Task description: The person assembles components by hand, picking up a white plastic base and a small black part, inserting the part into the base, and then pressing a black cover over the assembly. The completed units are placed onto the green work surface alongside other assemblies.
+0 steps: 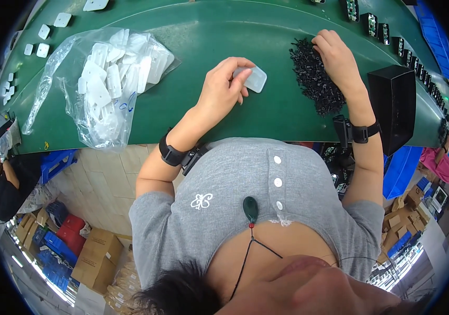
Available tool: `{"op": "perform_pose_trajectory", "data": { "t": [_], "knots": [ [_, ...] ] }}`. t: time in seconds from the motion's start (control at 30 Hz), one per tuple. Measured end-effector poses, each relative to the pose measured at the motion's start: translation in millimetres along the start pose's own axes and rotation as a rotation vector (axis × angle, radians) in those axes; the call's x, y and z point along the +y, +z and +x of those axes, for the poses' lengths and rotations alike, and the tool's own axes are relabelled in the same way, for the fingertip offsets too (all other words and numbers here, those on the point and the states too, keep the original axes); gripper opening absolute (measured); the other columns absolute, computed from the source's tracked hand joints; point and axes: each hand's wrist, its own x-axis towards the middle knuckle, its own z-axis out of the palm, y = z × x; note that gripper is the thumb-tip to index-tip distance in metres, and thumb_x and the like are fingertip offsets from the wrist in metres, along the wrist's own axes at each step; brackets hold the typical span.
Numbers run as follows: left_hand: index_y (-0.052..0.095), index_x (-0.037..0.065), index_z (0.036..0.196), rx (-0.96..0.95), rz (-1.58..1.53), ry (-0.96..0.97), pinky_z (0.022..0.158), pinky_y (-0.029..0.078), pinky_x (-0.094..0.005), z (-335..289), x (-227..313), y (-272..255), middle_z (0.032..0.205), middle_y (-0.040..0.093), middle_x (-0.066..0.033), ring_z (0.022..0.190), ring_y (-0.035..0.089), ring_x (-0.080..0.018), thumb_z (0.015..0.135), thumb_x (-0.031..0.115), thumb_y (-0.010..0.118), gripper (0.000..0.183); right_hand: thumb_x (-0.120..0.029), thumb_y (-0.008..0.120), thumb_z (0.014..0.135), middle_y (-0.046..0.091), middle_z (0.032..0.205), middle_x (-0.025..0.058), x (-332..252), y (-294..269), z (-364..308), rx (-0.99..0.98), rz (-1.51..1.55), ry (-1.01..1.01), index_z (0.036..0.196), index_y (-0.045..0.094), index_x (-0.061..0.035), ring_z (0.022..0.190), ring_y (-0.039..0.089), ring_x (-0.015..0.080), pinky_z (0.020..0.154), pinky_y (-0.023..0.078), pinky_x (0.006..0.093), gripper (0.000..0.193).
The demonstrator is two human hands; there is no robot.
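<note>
My left hand is closed on a small translucent white plastic cover, a rounded rectangle held between thumb and fingers just above the green table. At the right, my right hand reaches to the top edge of a pile of small black parts. Its fingers are curled together at the pile, and whatever is between the tips is too small to make out. To the left of my left hand lies a clear plastic bag with many similar white covers in it.
A tall black box stands right of my right forearm. Black housings with green circuit boards line the table's far right edge. Flat white pieces lie at the far left. Another person sits beyond the table's left end.
</note>
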Motion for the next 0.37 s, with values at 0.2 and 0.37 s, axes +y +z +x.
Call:
{"op": "perform_pose_trajectory", "data": {
  "t": [0.2,0.37],
  "knots": [
    [0.061,0.000,0.105,0.007,0.070,0.116,0.047,0.048,-0.0261,-0.2,1.9,0.5,0.091,0.063,-0.0112,0.057,0.061,-0.0136,0.094,0.003,0.056,0.013,0.000,0.062,0.085,0.059,0.091,0.0085,-8.0,-3.1,-2.4,0.051,0.051,0.112,0.100,0.060,0.0000,0.080,0.060,0.0238,0.070,0.050,0.0319,0.015],
    [0.061,0.004,0.116,0.074,0.045,0.216,0.050,0.048,-0.0230,2.2,2.8,7.3,0.090,0.065,-0.0079,0.060,0.060,-0.0096,0.097,0.005,0.053,0.020,-0.001,0.057,0.093,0.066,0.097,0.0047,-38.9,-8.8,-3.2,0.128,0.641,0.457,0.112,0.063,-0.0016,0.081,0.064,0.0147,0.072,0.050,0.0247,0.020]
  ]
}}
